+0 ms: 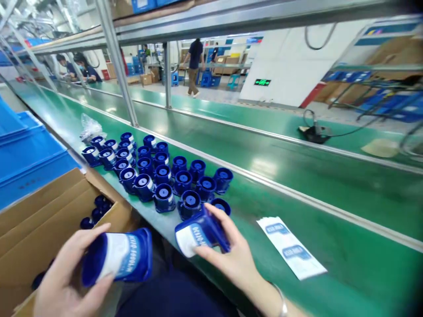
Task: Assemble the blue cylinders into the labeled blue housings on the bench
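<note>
My left hand [71, 273] is closed round a dark blue plastic part [140, 255] with a white and blue label, over the edge of the cardboard box. My right hand [231, 246] grips a second labelled blue part [198, 233], tilted, at the near edge of the green bench [346, 211]. Beyond it, several similar blue parts [164, 196] stand in rows on the bench, some with labels showing. A white sheet of labels [292, 248] lies to the right of my right hand.
The open cardboard box [62, 198] at the left holds several dark blue parts. Blue bins [29, 149] stand behind it. Metal posts [119, 66] rise from the bench, near a clear plastic bag [90, 127]. People are in the background.
</note>
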The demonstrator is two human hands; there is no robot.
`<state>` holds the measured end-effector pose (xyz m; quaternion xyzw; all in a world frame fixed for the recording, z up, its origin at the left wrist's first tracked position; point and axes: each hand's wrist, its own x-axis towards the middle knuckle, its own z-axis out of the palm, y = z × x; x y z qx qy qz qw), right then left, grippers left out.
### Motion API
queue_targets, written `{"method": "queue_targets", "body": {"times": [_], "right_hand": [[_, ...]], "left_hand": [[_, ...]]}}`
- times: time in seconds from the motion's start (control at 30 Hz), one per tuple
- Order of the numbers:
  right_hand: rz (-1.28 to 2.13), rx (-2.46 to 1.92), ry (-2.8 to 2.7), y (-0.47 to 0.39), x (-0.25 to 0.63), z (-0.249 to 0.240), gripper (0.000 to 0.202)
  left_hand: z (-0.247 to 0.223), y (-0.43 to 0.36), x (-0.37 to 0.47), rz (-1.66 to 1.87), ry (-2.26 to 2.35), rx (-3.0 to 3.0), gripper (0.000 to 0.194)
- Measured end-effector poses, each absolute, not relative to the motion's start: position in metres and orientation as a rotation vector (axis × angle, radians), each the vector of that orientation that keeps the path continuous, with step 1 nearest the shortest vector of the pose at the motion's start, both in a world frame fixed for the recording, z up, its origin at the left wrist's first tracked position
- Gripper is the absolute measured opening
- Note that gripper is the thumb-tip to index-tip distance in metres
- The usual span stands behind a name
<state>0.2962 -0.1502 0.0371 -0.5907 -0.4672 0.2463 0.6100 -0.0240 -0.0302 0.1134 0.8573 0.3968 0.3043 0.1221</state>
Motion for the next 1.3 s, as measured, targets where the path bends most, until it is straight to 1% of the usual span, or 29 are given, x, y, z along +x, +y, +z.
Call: {"method": "queue_targets", "body": {"times": [0.1, 0.23, 0.4, 0.5, 0.6, 0.67, 0.8, 0.87, 0.97, 1.0, 1.13, 1.3], "right_hand": [[0.396, -1.472, -0.854, -0.183, 0.333, 0.027, 0.076], [0.261, -1.473, -0.665, -0.195, 0.362, 0.025, 0.075], [0.242, -1.330, -0.536, -0.192, 0.374, 0.030, 0.074], [0.317, -1.223, -0.443, -0.189, 0.376, 0.027, 0.073], [0.413, -1.105, -0.343, -0.187, 0.378, 0.027, 0.071], [0.446, -1.050, -0.314, -0.187, 0.379, 0.031, 0.069], [0.478, -1.042, -0.337, -0.192, 0.369, 0.048, 0.062], [0.497, -1.092, -0.425, -0.196, 0.355, 0.055, 0.060], [0.581, -1.178, -0.620, -0.201, 0.325, 0.057, 0.058], [0.631, -1.197, -0.663, -0.200, 0.315, 0.056, 0.057], [0.796, -1.245, -0.715, -0.186, 0.283, 0.044, 0.055], [1.007, -1.246, -0.790, -0.157, 0.258, 0.035, 0.054]], "left_hand": [[0.109, -0.045, 0.052, 0.750, 0.737, 2.690, 0.063], [0.093, -0.071, 0.145, 0.500, 0.309, 2.669, 0.067], [0.054, -0.088, 0.217, 0.279, 0.150, 2.703, 0.065], [0.034, -0.086, 0.233, 0.340, 0.113, 2.709, 0.066], [0.026, -0.081, 0.230, 0.473, 0.060, 2.682, 0.074], [0.028, -0.077, 0.219, 0.542, 0.038, 2.643, 0.075], [0.048, -0.072, 0.191, 0.690, 0.154, 2.399, 0.075], [0.062, -0.073, 0.180, 0.756, 0.223, 2.183, 0.080], [0.079, -0.076, 0.169, 0.750, 0.285, 1.909, 0.088], [0.083, -0.077, 0.165, 0.741, 0.307, 1.868, 0.086], [0.082, -0.071, 0.142, 0.713, 0.487, 1.788, 0.066], [0.065, -0.064, 0.099, 0.655, 0.663, 1.551, 0.062]]}}
